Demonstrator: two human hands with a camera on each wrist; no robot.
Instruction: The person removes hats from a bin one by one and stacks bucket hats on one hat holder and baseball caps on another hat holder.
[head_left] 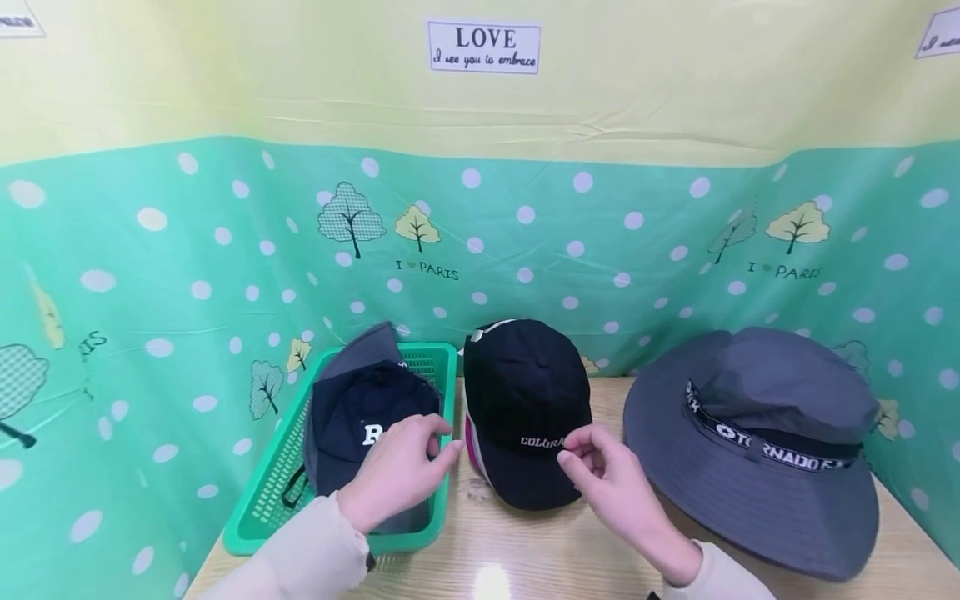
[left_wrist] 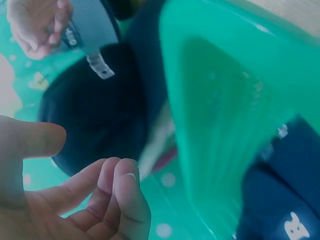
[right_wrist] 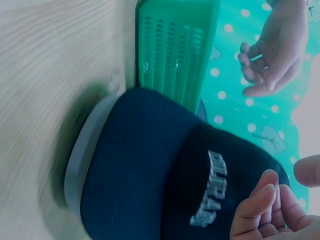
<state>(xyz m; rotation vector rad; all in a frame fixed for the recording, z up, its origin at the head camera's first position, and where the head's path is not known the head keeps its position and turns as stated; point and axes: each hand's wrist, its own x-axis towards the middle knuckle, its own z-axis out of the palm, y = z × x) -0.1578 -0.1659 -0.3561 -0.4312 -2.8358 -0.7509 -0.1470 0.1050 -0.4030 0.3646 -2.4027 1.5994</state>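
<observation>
My left hand (head_left: 401, 468) hovers over the right side of a green plastic basket (head_left: 240, 533), fingers loosely bent and holding nothing. Inside the basket, a navy baseball cap (head_left: 375, 392) with a white letter lies on a grey hat (head_left: 372, 346). A black baseball cap (head_left: 525, 383) with white lettering stands right of the basket; a white and magenta edge (head_left: 477, 454) shows beneath it. My right hand (head_left: 611, 479) is by the cap's lettering, fingers bent with nothing between them; whether it touches the cap I cannot tell.
A wide-brimmed grey hat (head_left: 780, 433) with a lettered band lies on the right of the wooden table (head_left: 555, 558). Behind the table hangs a green and yellow curtain (head_left: 525, 217) with dots and trees.
</observation>
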